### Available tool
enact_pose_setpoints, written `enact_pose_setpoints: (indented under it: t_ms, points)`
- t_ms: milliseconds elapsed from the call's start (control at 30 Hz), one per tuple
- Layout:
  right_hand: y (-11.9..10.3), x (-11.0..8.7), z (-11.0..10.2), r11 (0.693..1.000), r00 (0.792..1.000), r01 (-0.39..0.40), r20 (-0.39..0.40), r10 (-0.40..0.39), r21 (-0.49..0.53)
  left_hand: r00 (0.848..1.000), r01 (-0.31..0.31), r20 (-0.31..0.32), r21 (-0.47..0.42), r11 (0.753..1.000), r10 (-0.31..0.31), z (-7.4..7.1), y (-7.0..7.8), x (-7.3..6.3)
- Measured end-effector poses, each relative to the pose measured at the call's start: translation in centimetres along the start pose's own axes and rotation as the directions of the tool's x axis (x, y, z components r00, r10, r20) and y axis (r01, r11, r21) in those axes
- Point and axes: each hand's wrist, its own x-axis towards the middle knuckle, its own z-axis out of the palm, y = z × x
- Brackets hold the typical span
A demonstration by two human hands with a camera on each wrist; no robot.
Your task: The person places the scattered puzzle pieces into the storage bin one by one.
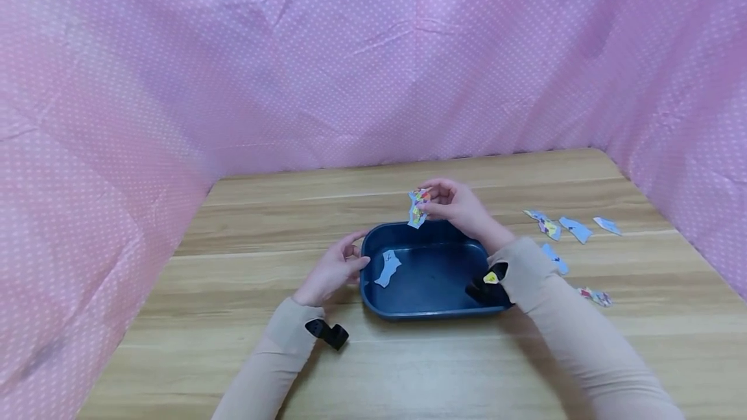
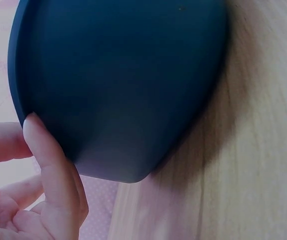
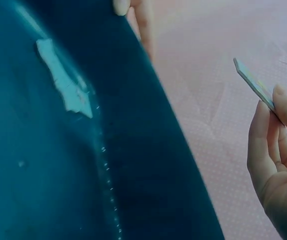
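Observation:
A dark blue tray [image 1: 434, 277] stands on the table, and my left hand [image 1: 332, 269] grips its left rim. In the left wrist view the thumb [image 2: 46, 142] lies against the rim, with other fingers outside it. Above the tray's far edge, my right hand [image 1: 461, 209] pinches a jagged, multicoloured jigsaw piece [image 1: 417, 209]. Seen edge-on in the right wrist view, that jigsaw piece [image 3: 256, 87] is thin and flat between thumb and fingertips. A light blue jigsaw piece [image 1: 388, 268] lies inside the tray near its left wall.
To the right of the tray, several more pieces lie on the wooden table [image 1: 262, 232], among them a blue one [image 1: 576, 229] and a colourful one [image 1: 595, 296]. Pink dotted cloth [image 1: 327, 70] hangs around the table's back and sides.

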Motion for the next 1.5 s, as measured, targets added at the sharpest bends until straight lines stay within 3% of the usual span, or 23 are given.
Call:
enact_pose_setpoints:
  t_ms: [200,367,667,1000,1267,1500]
  points:
    - [0.2,0.2,0.4,0.999,1.000,0.019,0.023,-0.018,-0.045,1.000,0.011,-0.007,-0.007,1.000,-0.011,0.1,0.1,-0.2]
    - [0.7,0.4,0.8,0.985,0.998,0.063,0.035,-0.058,-0.160,1.000,0.009,-0.010,-0.019,1.000,-0.009,0.2,0.1,-0.3]
    - [1.5,-0.1,1.7,0.898,0.984,0.148,0.153,-0.091,-0.414,1.000,-0.003,-0.010,-0.032,0.999,0.002,0.4,0.1,-0.4]
    - [1.9,-0.3,1.8,0.845,0.953,0.187,0.301,-0.032,-0.501,1.000,0.005,-0.023,-0.003,1.000,-0.005,0.4,0.1,-0.4]
    - [2.4,-0.5,1.9,0.818,0.910,0.258,0.413,-0.027,-0.514,1.000,0.007,-0.024,0.012,1.000,-0.006,0.4,0.0,-0.3]
    - [2.4,-0.8,2.0,0.805,0.908,0.219,0.416,0.038,-0.551,1.000,-0.009,-0.020,0.021,1.000,0.010,0.5,0.0,-0.5]
